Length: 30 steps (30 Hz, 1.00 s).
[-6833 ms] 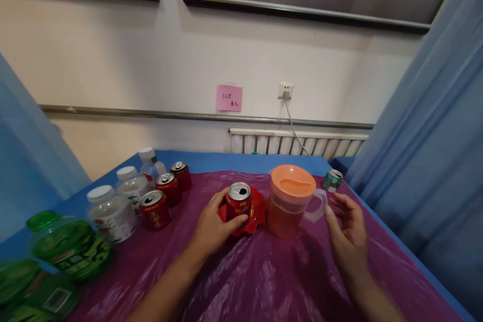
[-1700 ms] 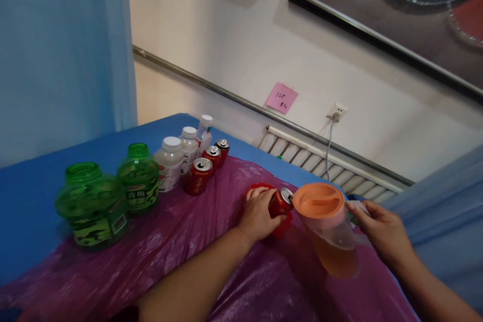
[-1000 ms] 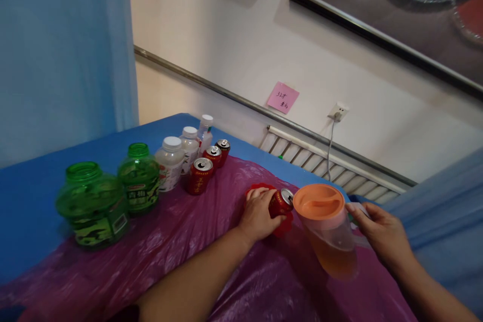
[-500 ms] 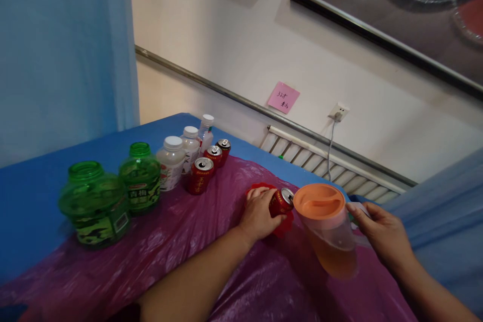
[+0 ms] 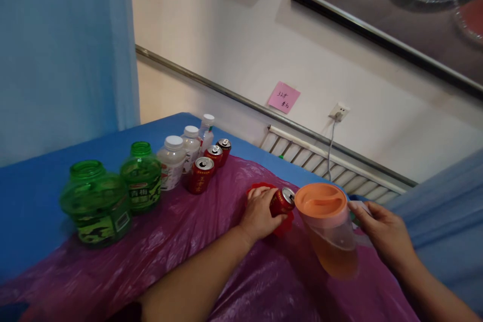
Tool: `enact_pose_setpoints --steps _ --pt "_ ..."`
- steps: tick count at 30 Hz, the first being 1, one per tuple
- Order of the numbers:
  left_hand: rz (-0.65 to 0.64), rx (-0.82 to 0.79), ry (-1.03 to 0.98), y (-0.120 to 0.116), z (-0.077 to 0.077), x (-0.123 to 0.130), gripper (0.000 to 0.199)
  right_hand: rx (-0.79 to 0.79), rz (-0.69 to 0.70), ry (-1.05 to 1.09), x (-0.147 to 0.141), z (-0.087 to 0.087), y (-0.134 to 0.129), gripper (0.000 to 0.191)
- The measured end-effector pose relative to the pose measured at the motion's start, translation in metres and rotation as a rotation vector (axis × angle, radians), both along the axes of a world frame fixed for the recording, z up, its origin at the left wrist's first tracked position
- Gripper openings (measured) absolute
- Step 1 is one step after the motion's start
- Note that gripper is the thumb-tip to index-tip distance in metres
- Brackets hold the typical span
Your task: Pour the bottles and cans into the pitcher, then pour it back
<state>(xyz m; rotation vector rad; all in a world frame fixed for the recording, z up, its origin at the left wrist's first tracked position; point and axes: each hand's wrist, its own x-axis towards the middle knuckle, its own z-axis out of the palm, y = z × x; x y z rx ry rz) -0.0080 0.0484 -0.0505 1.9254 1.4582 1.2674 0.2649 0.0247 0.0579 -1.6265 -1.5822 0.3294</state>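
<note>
My left hand is wrapped round a red drink can, tilted with its silver top to the right. Beneath the can shows a red dish with a wavy rim. My right hand grips the handle of a clear pitcher, which has an orange lid and amber liquid inside. The pitcher leans, and its lid's edge is close to the can's top; whether they touch I cannot tell. The liquid's surface slants against the pitcher wall.
Green plastic jars, white-capped bottles and red cans stand in rows at the left. Crumpled purple plastic sheeting covers part of the blue table. A radiator and a plugged-in cord are behind.
Almost nothing differs. Both hands, the can and the pitcher keep their places, apart from a very slight shift of the whole view.
</note>
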Motion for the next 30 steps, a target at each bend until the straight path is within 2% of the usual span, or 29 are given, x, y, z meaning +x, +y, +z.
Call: enact_pose_setpoints --steps 6,30 --pt "-0.003 -0.003 0.002 0.001 -0.001 -0.001 0.065 -0.031 -0.030 0.060 -0.001 0.006 0.000 0.044" --pt "-0.005 0.002 0.002 -0.002 -0.001 0.002 0.064 -0.002 -0.007 -0.019 -0.004 0.014 -0.001 0.048"
